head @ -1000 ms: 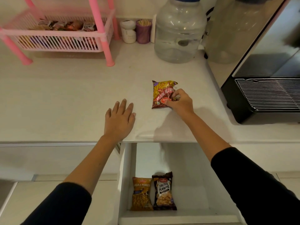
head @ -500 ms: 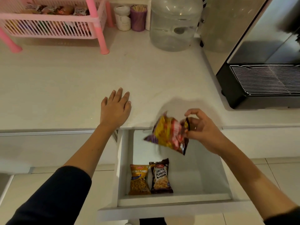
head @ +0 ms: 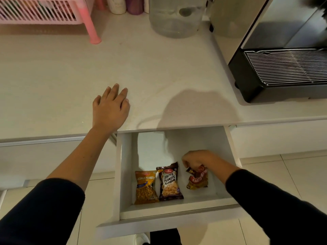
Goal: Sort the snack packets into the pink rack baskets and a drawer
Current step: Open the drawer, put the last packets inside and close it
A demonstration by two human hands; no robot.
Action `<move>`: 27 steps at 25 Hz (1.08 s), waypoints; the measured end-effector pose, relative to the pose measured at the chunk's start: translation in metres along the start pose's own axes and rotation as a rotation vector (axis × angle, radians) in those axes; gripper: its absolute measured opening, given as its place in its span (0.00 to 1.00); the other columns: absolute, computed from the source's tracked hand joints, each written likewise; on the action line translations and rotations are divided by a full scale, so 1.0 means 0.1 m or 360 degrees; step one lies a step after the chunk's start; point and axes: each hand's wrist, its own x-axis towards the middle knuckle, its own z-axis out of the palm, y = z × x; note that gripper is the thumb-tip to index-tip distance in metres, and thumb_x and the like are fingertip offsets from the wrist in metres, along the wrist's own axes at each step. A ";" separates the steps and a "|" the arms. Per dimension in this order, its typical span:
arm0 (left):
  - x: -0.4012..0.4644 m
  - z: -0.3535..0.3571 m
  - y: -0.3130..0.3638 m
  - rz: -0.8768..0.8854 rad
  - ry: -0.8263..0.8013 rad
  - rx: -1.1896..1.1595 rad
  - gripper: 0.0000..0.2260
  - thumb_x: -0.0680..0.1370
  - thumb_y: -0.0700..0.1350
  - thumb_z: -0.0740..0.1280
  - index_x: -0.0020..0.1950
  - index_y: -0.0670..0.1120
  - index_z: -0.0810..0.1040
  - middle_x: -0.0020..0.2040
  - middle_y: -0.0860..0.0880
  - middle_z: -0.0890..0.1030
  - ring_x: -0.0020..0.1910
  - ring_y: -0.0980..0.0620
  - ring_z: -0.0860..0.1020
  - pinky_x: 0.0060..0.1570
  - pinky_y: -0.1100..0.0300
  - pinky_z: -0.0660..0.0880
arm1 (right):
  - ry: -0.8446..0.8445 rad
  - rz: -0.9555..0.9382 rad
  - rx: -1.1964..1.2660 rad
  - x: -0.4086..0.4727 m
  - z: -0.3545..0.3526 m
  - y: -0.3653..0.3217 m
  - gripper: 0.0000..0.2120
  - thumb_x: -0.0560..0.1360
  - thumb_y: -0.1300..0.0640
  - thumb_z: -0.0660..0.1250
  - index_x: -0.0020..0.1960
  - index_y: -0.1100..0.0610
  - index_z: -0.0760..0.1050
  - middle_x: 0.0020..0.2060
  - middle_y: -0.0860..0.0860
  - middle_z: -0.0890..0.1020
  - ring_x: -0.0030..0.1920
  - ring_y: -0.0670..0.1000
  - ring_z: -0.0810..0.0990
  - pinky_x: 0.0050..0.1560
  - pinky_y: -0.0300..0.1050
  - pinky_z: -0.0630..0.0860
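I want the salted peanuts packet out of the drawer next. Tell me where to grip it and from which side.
Pinch the top seam of the salted peanuts packet, coming straight down from above. It lies flat on the drawer floor, tight against the masala peanuts packet on one side, so its long edges are poorly exposed; the far seam looks free.

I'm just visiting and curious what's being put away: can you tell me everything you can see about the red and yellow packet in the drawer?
The red and yellow packet is a small, glossy, crinkled snack pouch with dark corners and partly readable lettering, "KHATTA". It is inside the open white drawer, near its right side, apart from the salted peanuts packet. The right hand pinches its top edge, fingers curled. Whether its bottom rests on the drawer floor cannot be told.
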 end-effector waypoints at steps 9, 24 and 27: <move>0.02 0.05 0.03 0.0057 0.0037 0.0006 0.22 0.80 0.53 0.49 0.73 0.52 0.66 0.75 0.46 0.64 0.75 0.44 0.61 0.67 0.42 0.60 | 0.0071 0.0000 0.0292 0.26 0.26 0.16 0.31 0.66 0.58 0.76 0.65 0.51 0.68 0.61 0.53 0.72 0.57 0.55 0.72 0.51 0.48 0.73; 0.01 0.10 0.02 0.0063 0.0040 -0.0008 0.22 0.80 0.53 0.49 0.73 0.52 0.66 0.76 0.46 0.64 0.75 0.44 0.61 0.68 0.42 0.59 | 0.0142 0.0076 0.0508 0.38 0.61 0.18 0.22 0.72 0.56 0.71 0.62 0.60 0.68 0.61 0.59 0.71 0.56 0.57 0.74 0.46 0.45 0.72; 0.05 0.10 0.04 0.0053 0.0019 -0.0018 0.22 0.80 0.53 0.49 0.73 0.52 0.66 0.76 0.46 0.64 0.75 0.45 0.60 0.68 0.43 0.59 | 0.0331 0.0162 0.0339 0.26 0.57 0.14 0.25 0.71 0.51 0.73 0.61 0.61 0.69 0.60 0.59 0.69 0.57 0.59 0.73 0.48 0.49 0.73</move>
